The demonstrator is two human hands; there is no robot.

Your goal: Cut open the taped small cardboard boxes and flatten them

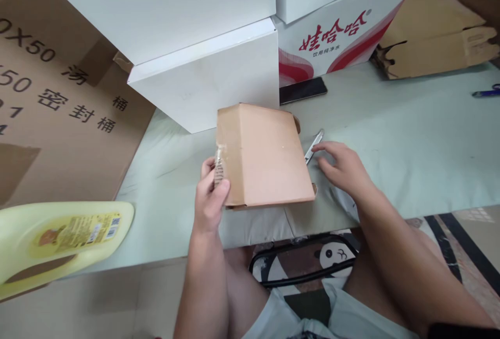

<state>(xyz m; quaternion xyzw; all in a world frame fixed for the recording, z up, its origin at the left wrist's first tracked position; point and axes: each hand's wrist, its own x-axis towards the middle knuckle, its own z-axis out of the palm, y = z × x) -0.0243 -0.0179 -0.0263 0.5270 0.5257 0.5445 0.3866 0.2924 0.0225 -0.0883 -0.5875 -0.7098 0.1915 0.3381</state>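
A small brown cardboard box [269,157] is tilted up in front of me, with a torn, ragged spot on its left side. My left hand [210,198] grips that side, thumb in front and fingers behind. To the right of the box lies a silver utility knife [315,143], its lower end partly hidden by the box. Over the table, my right hand [344,168] has its index finger at the knife and its thumb apart from it. Whether the finger touches the knife I cannot tell.
Large white boxes [211,78] stand behind, with a dark phone [303,90] at their foot. Flattened cardboard [433,37] lies back right near a blue pen-like item [486,93]. A yellow bottle [78,235] is front left, beside a big brown carton [58,94].
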